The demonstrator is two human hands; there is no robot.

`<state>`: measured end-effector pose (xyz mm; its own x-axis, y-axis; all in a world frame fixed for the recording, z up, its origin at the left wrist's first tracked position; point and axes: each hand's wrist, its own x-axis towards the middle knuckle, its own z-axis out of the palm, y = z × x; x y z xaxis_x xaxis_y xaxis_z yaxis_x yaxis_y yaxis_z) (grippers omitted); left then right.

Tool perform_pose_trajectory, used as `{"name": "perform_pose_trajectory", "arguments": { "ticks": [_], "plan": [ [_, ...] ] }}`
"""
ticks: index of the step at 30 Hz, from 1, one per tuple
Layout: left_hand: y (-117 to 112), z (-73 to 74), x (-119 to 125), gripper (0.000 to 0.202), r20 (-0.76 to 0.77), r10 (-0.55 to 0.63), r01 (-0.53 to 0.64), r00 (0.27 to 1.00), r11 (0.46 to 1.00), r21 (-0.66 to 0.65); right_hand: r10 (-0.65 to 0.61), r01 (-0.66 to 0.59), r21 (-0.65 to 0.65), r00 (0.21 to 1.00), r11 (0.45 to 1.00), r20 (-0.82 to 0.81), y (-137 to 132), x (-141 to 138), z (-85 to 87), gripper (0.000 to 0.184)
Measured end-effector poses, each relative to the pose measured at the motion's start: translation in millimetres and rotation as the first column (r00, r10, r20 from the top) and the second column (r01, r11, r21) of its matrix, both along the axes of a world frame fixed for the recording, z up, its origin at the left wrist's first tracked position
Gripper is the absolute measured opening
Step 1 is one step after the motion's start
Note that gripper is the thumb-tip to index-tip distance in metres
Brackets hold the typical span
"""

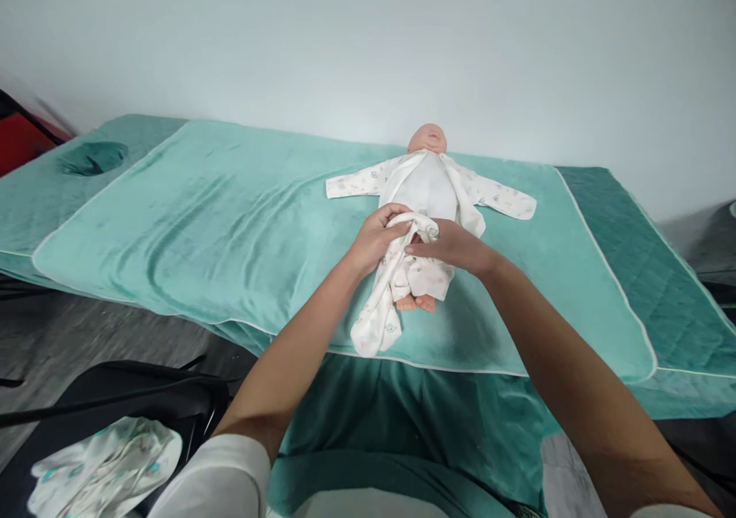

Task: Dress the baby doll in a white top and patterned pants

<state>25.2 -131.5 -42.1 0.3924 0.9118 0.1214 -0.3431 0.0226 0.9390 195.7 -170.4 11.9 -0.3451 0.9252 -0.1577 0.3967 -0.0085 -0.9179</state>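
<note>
White printed cloth garment [384,303] drapes over the legs of the white-clad plastic baby doll [424,185], hiding most of them above the feet [425,303]. Over the doll's lower body, the left hand [378,238] pinches gathered cloth between thumb and curled fingers; the right hand [454,244] grasps it too, fingertips buried from sight.

Two hands [373,240] [457,244], one doll [424,185]
</note>
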Motion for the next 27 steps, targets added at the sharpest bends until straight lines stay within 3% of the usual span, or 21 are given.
{"name": "perform_pose_trajectory", "arguments": {
  "ticks": [2,4,7,11,14,18,24,27],
  "plan": [
    [1.2,1.7,8.3,0.029,0.021,0.075,-0.075,0.997,0.997,0.003,-0.009,0.004,0.044,0.994,0.999,0.105,-0.3,-5.3,-0.2,0.036],
    [0.6,3.6,13.4,0.026,0.031,0.131,-0.132,0.991,0.991,0.022,-0.094,0.085,0.064,0.982,0.994,0.162,0.2,-9.1,-2.9,0.038],
    [-3.7,4.3,10.7,0.028,-0.002,0.135,-0.134,0.991,0.989,0.06,-0.21,0.206,0.041,0.967,0.978,0.141,2.8,-8.5,-10.3,0.039],
    [-10.6,0.9,-5.9,0.049,-0.202,0.023,0.014,0.979,0.983,0.183,-0.284,0.286,0.058,0.958,0.956,-0.052,7.0,-2.8,-20.2,0.036],
    [-10.4,-2.6,-15.0,0.062,-0.273,-0.086,0.137,0.958,0.975,0.174,-0.292,0.304,0.059,0.944,0.951,-0.151,8.2,-2.3,-23.0,0.035],
    [-2.7,-3.6,-14.3,0.046,-0.228,-0.104,0.12,0.968,0.991,0.055,-0.264,0.273,0.036,0.951,0.961,-0.161,6.0,-1.7,-20.4,0.041],
    [0.4,1.8,0.4,0.034,-0.038,-0.004,0.002,0.999,0.998,-0.062,-0.055,0.052,-0.037,0.994,0.998,-0.091,0.1,8.2,-12.1,0.047],
    [-3.9,3.1,6.3,0.033,0.003,0.044,-0.044,0.999,0.996,-0.081,-0.03,0.028,-0.06,0.999,0.998,-0.033,-0.7,10.1,-12.2,0.044]
  ]
}}
